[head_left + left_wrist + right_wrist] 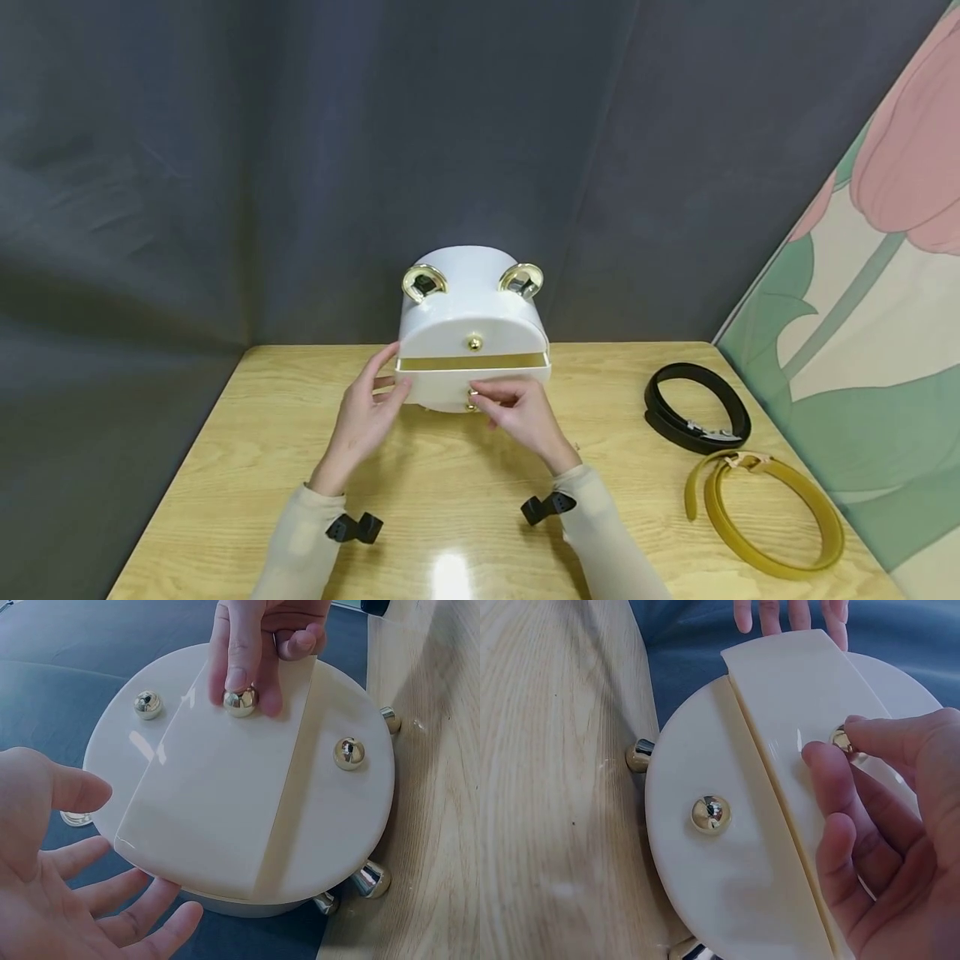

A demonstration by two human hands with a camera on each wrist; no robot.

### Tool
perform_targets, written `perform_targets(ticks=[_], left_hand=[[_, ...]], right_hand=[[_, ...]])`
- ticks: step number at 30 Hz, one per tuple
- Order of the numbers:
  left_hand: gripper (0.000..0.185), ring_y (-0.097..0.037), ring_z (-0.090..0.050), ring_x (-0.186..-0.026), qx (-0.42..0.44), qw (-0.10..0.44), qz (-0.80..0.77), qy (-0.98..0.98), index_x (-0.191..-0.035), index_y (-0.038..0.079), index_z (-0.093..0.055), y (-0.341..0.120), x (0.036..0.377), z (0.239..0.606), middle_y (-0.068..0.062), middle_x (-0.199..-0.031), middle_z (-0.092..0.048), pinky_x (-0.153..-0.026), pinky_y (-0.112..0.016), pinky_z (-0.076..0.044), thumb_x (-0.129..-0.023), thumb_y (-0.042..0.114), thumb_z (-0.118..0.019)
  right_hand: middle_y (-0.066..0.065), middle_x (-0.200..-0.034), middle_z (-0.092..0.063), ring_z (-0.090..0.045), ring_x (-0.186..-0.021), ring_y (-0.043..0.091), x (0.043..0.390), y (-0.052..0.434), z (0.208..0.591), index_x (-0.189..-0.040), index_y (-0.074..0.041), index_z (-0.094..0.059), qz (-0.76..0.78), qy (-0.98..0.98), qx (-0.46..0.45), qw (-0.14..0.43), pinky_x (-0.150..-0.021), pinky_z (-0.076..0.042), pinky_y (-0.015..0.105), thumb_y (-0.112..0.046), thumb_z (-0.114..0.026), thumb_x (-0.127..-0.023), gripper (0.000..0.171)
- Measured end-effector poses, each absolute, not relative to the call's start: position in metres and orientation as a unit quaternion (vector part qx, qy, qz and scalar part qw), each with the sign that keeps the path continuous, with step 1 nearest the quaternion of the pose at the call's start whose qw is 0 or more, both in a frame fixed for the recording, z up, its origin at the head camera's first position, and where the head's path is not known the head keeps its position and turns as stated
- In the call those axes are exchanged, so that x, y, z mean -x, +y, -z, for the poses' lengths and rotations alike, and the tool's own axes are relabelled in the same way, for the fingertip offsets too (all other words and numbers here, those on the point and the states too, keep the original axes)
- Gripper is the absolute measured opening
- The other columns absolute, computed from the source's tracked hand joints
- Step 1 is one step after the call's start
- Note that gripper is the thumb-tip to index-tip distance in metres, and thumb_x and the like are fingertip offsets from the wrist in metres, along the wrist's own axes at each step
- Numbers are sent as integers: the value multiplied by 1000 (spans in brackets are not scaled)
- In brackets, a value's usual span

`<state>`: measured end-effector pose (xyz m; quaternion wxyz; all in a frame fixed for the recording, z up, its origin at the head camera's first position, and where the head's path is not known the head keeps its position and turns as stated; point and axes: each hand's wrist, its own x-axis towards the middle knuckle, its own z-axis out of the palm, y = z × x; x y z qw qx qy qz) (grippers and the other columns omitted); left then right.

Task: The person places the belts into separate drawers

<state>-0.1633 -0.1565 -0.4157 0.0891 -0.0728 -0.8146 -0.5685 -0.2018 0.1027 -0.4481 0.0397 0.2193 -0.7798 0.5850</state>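
Note:
A white round box [471,300] with two gold ears stands at the back of the wooden table [420,508]. Its middle drawer [450,385] is pulled out a little. My right hand [480,398] pinches that drawer's gold knob [240,701], which the right wrist view shows between thumb and forefinger [842,739]. My left hand [390,375] is open, fingers spread, beside the left end of the drawer [217,795]; I cannot tell whether it touches. The top knob [148,705] and bottom knob [710,814] are free.
A coiled black belt [697,408] and a coiled olive-yellow belt [765,517] lie on the right of the table. A dark curtain hangs behind, and a floral panel [862,317] stands along the right side.

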Motion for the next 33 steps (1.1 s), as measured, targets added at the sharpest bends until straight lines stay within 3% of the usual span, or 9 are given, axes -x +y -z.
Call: perform_targets(ticks=[10, 16, 25, 33], left_hand=[[58, -34, -66, -128, 67, 84, 566, -817, -163, 20, -43, -159, 163, 415, -10, -167, -45, -107, -51, -57, -108, 22, -62], [59, -35, -63, -129, 66, 86, 570, -815, -163, 19, -43, -159, 164, 416, -11, -167, -45, -108, -52, -56, -107, 19, -63], [57, -38, -58, -137, 69, 74, 583, -806, -164, 20, -42, -158, 163, 418, -10, -169, -43, -111, -55, -54, -109, 17, -58], [54, -37, -58, -137, 67, 81, 587, -803, -163, 20, -42, -157, 163, 417, -8, -169, -42, -111, -57, -53, -110, 15, -53]], right_hand=[[18, -107, -82, -70, -55, 22, 195, 103, 450, -114, -1, -82, -588, -775, -229, 30, -55, -63, 43, -4, -81, -93, 22], [16, -107, -82, -71, -57, 30, 186, 106, 447, -114, -3, -83, -582, -778, -235, 21, -57, -63, 49, -5, -81, -94, 21], [18, -107, -82, -73, -60, 32, 175, 107, 443, -114, -2, -83, -578, -785, -223, 6, -59, -64, 44, -6, -81, -94, 21], [17, -107, -82, -71, -56, 20, 171, 106, 445, -115, -3, -83, -576, -787, -223, 21, -58, -64, 46, -6, -81, -94, 21]])
